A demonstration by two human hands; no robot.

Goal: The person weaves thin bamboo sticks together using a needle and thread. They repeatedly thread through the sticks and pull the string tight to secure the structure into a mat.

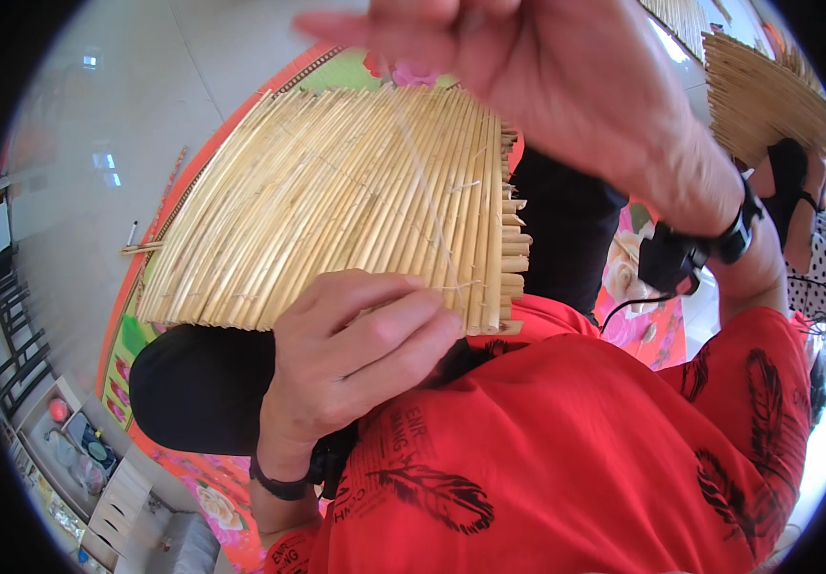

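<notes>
Nearest, just past the folds of a red shirt (566, 421), left hand (360, 349) turned back upward, fingers bent and closed over the near edge of a reed mat (317, 206), thumb hidden; mat spread across the lap, partly over a dark-clad knee (202, 387), made of pale stalks laid side by side. Judging by the short white stitches (466, 187) toward the right side, probably at the step of drawing thread through to bind the stalks. Next, presumably, a need to snug the thread (424, 182) without bunching the stalks, near edge held steady. Farther out, above the mat's far edge, right hand (561, 81) raised and blurred, forearm slanting up from the right, fingers extended at least in part, tips largely cut off by the upper border; no telling any hold on the thread. Beneath, patterned cloth (223, 507) over pale floor tiles (78, 210); farthest, at right, another stack of stalks (762, 96) near another person.
</notes>
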